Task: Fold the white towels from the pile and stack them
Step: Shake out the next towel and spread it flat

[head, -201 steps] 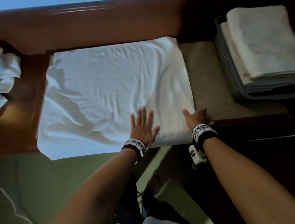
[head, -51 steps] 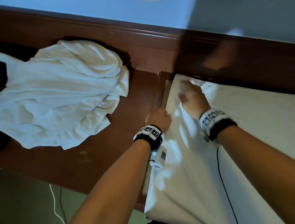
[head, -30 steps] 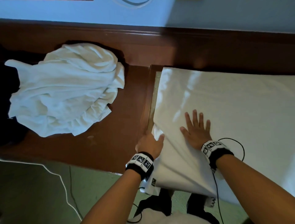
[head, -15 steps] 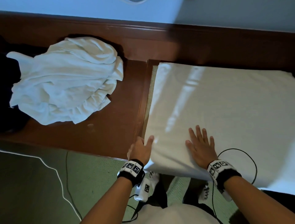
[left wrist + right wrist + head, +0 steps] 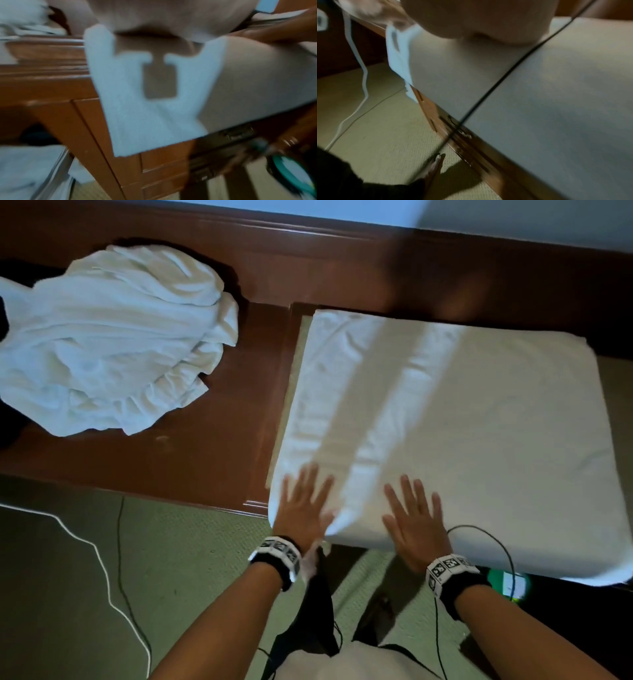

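A dark wooden worktop (image 5: 212, 419) runs along the wall, with green carpet (image 5: 191, 570) in front of it. On its right part lies a white towel (image 5: 462, 419), spread flat in a broad, roughly square shape, with its near edge hanging a little over the front of the worktop. To the left, well apart from it, sits the pile of towels (image 5: 113, 340), crumpled in a loose heap. The left hand (image 5: 303, 515) lies on the near left corner of the flat towel, its grip spread, fingers straight and fanned; it looks blurred in the head view. The right hand (image 5: 414, 525) rests palm down just beside it on the near edge of the same towel, its grip also spread with the fingers apart. Each wrist wears a black band with white printed markers. A black cable (image 5: 493, 542) loops from the right wrist across the towel's near edge, and a white cable (image 5: 99, 559) trails over the carpet on the left.
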The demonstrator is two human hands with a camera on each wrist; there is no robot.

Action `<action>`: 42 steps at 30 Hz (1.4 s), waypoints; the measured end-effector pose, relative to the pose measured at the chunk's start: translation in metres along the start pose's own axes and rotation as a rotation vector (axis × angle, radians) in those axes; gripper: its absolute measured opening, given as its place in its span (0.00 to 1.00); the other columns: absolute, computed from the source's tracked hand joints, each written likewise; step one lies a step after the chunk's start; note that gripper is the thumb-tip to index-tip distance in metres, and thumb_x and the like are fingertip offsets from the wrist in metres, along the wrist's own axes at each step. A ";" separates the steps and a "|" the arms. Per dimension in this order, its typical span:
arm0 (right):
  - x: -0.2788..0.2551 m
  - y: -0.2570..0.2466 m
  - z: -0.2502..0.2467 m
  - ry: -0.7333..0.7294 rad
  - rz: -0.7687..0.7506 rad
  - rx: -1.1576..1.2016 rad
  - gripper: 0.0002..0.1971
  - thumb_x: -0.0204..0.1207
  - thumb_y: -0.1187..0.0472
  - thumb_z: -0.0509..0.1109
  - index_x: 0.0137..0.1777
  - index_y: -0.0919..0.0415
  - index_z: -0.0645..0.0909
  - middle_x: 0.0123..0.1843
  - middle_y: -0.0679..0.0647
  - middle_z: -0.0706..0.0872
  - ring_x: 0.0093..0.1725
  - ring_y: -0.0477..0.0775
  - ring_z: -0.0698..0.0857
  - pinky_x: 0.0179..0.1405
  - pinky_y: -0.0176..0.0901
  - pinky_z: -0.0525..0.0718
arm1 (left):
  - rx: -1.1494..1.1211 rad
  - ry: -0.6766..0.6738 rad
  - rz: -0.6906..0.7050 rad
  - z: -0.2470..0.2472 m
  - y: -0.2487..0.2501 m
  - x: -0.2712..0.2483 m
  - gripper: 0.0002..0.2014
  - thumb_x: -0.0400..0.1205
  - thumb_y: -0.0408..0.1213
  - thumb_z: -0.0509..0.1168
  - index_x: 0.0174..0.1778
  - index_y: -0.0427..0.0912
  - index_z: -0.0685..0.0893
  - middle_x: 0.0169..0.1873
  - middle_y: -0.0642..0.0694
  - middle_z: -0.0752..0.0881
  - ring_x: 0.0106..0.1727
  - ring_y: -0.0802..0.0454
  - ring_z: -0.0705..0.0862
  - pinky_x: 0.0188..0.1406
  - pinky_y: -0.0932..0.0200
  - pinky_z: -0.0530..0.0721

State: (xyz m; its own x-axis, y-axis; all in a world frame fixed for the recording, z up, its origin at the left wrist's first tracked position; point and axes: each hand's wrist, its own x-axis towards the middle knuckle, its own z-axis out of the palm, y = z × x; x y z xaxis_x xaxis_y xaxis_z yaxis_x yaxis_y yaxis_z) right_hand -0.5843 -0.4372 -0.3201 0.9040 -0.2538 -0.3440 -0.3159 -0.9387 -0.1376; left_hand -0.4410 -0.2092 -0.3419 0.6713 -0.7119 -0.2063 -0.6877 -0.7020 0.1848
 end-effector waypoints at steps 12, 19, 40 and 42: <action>-0.059 0.098 0.025 0.176 0.125 0.010 0.33 0.88 0.37 0.46 0.90 0.44 0.42 0.91 0.53 0.39 0.90 0.61 0.42 0.85 0.61 0.35 | 0.028 -0.021 0.098 0.016 0.107 0.015 0.34 0.90 0.61 0.42 0.92 0.56 0.45 0.90 0.41 0.36 0.91 0.39 0.39 0.87 0.32 0.41; -0.113 0.116 0.042 0.426 0.395 0.779 0.15 0.87 0.56 0.61 0.40 0.61 0.79 0.36 0.60 0.83 0.38 0.66 0.80 0.41 0.56 0.77 | -0.773 0.364 -0.695 -0.001 0.138 -0.022 0.12 0.87 0.43 0.59 0.45 0.41 0.84 0.44 0.43 0.83 0.49 0.38 0.81 0.50 0.43 0.80; -0.089 0.128 0.090 0.431 1.234 2.249 0.14 0.75 0.57 0.63 0.60 0.52 0.81 0.57 0.57 0.86 0.59 0.60 0.82 0.62 0.57 0.78 | -2.045 0.329 -1.417 0.101 0.163 -0.004 0.12 0.84 0.45 0.58 0.53 0.40 0.78 0.58 0.35 0.87 0.60 0.34 0.85 0.61 0.35 0.84; -0.096 0.124 0.076 0.455 1.261 2.222 0.18 0.72 0.57 0.68 0.63 0.51 0.82 0.59 0.57 0.86 0.61 0.60 0.83 0.61 0.55 0.81 | -2.016 0.315 -1.455 0.086 0.164 -0.009 0.18 0.74 0.49 0.66 0.54 0.43 0.80 0.65 0.34 0.86 0.63 0.32 0.84 0.54 0.38 0.86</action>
State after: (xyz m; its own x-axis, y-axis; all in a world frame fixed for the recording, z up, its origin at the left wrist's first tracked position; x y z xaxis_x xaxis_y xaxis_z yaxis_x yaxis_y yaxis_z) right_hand -0.7319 -0.5111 -0.3751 0.0926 -0.4680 -0.8789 0.1019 0.8825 -0.4592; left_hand -0.5838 -0.3168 -0.3921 0.3941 0.1249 -0.9106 0.8112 0.4183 0.4085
